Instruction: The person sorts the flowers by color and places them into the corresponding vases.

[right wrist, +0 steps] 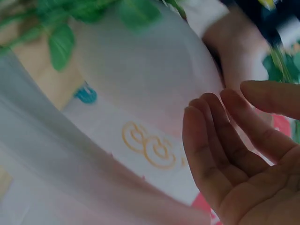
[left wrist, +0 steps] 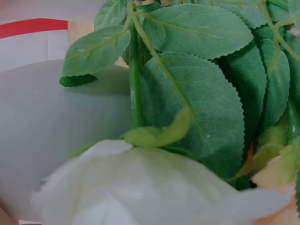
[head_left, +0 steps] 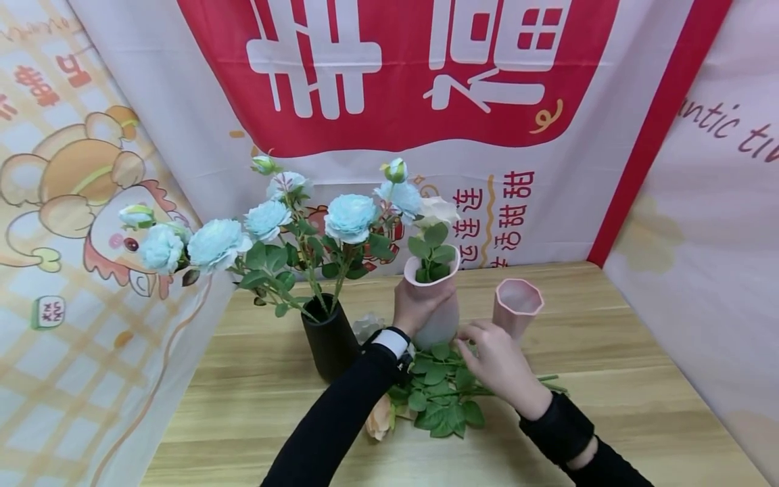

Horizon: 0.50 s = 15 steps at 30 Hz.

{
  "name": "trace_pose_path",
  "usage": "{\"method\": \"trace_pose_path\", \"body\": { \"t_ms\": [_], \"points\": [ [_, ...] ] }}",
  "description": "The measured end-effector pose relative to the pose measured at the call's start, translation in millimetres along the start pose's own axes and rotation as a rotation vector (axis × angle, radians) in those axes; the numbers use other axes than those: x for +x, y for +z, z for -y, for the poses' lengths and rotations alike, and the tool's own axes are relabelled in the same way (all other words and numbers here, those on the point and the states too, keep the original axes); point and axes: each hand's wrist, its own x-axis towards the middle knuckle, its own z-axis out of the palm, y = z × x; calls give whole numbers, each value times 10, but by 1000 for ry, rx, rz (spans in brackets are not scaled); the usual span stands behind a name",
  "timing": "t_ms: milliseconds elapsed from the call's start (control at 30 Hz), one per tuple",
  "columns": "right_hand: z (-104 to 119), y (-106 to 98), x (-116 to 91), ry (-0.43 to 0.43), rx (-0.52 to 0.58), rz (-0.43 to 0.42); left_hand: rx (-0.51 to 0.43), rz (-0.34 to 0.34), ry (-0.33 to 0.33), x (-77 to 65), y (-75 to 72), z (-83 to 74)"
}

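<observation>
My left hand [head_left: 420, 308] grips a pink-and-white vase [head_left: 443, 325] by its side, below the wavy rim. A white flower [head_left: 435, 211] stands in that vase, its green leaves at the mouth. Just right of the vase's base is my right hand [head_left: 500, 357], above flower stems on the table. Its fingers [right wrist: 201, 136] are loosely bent and hold nothing in the right wrist view. Beneath both hands lie leafy stems [head_left: 444, 399] with a peach flower [head_left: 380, 418]. Close up in the left wrist view, a white flower [left wrist: 136, 187] covers the bottom; almost all of the left hand is hidden there.
To the left, a black vase [head_left: 328, 338] holds several light blue flowers [head_left: 351, 218] that spread wide. A pink faceted vase [head_left: 517, 304] stands upright behind my right hand. Printed cloth [head_left: 395, 128] hangs behind the wooden table [head_left: 608, 325] and along both sides.
</observation>
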Motion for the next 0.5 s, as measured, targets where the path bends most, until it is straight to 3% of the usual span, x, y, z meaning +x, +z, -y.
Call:
{"method": "trace_pose_path", "body": {
  "t_ms": [233, 500],
  "points": [
    [-82, 243, -187, -50, -67, 138, -12, -5, 7, 16, 7, -4],
    [-278, 373, -371, -140, -172, 187, 11, -12, 4, 12, -2, 7]
  ]
}}
